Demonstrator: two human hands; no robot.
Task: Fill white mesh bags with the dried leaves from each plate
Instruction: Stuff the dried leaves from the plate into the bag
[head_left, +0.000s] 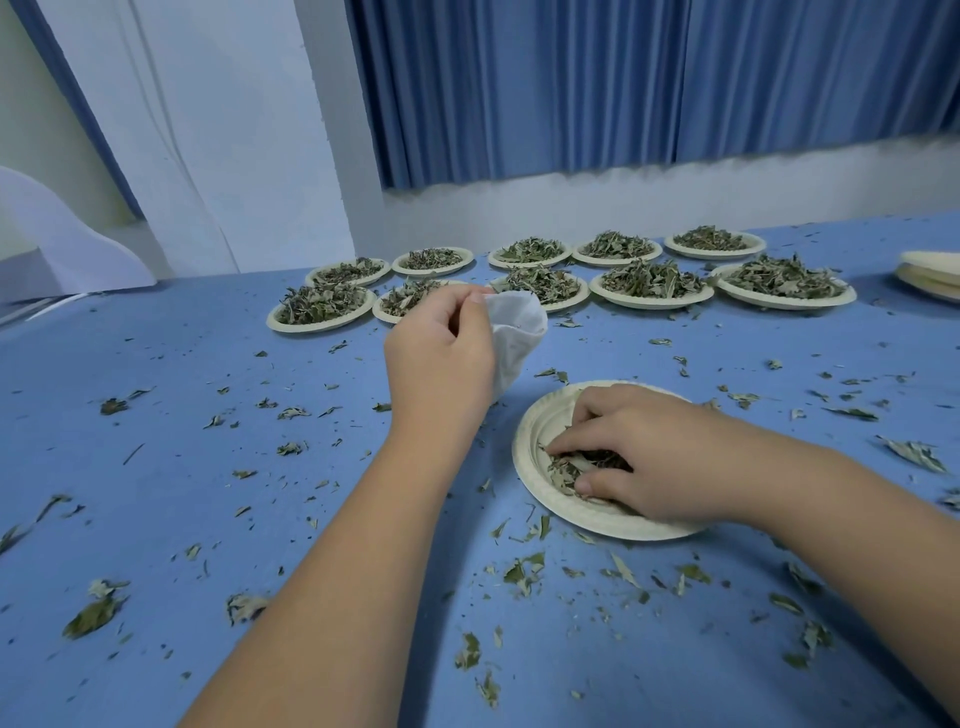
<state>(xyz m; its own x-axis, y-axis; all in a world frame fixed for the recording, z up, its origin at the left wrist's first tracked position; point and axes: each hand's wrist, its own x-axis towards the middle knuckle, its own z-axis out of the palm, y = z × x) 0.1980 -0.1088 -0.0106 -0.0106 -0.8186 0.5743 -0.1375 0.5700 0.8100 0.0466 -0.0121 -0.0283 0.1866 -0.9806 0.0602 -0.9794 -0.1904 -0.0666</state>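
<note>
My left hand (441, 353) holds a white mesh bag (514, 332) above the blue table, pinching its rim so the mouth gapes to the right. Just below and to the right lies a cream paper plate (540, 431) with a small heap of dried leaves (566, 467) left in it. My right hand (628, 457) is down in that plate, fingers curled around the leaves. The far side of the plate is hidden under this hand.
Two rows of several paper plates heaped with dried leaves (649, 280) stand at the table's far edge. A stack of empty plates (930, 275) sits at the far right. Leaf crumbs are scattered over the blue table (208, 519). A white chair back (62, 244) stands at the left.
</note>
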